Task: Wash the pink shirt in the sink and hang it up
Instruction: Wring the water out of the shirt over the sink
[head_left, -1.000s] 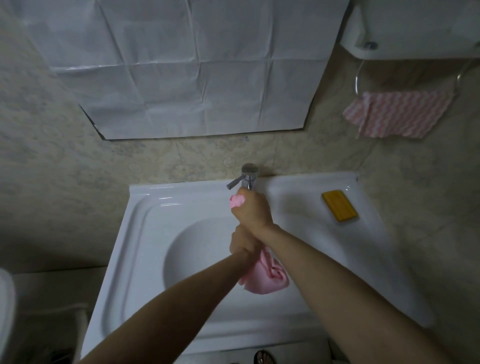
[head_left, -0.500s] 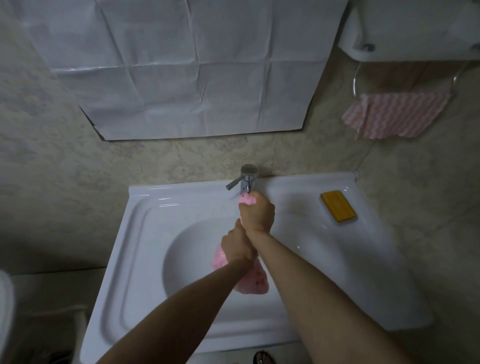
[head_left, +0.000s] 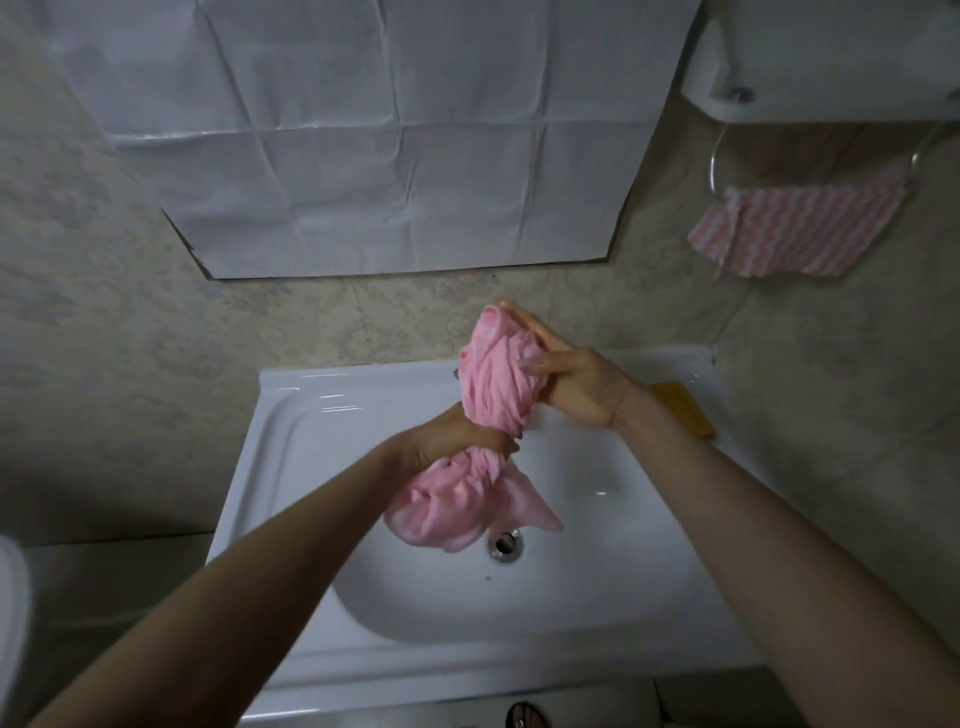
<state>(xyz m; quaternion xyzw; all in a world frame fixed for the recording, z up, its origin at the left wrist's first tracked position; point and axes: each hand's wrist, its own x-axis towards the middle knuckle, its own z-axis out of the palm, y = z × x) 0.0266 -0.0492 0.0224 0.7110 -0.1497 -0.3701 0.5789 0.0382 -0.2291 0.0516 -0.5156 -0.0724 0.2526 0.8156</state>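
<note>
The pink, soft cotton-looking shirt (head_left: 493, 379) is bunched into a thick twisted rope and held in the air above the bowl of the white glossy rectangular sink (head_left: 291, 467), with its loose lower end hanging just over the round metal drain (head_left: 505, 544) without clearly touching the basin. The left hand (head_left: 452, 441) is wrapped tightly round the narrow waist of the roll, fingers curled fully about the cloth. The right hand (head_left: 576, 384) holds the upper end, thumb pressed on the front and its longer fingers (head_left: 519, 322) lying along the far side, so the fabric is clamped between them. The cloth looks limp and probably waterlogged, so it should feel heavier than it looks and will likely sag and drip wherever it is unsupported. It will not slip much, but loose folds can slide out of a shallow pinch. Wringing calls for full fists on the thick twisted part, hands close together. For hanging, the shoulders or hem would be better places to hold, once shaken open. A yellow rectangular soap bar (head_left: 685, 410) lies on the sink's right ledge, and a pink-and-white striped cloth (head_left: 795, 228) hangs on the wall to the right.
</note>
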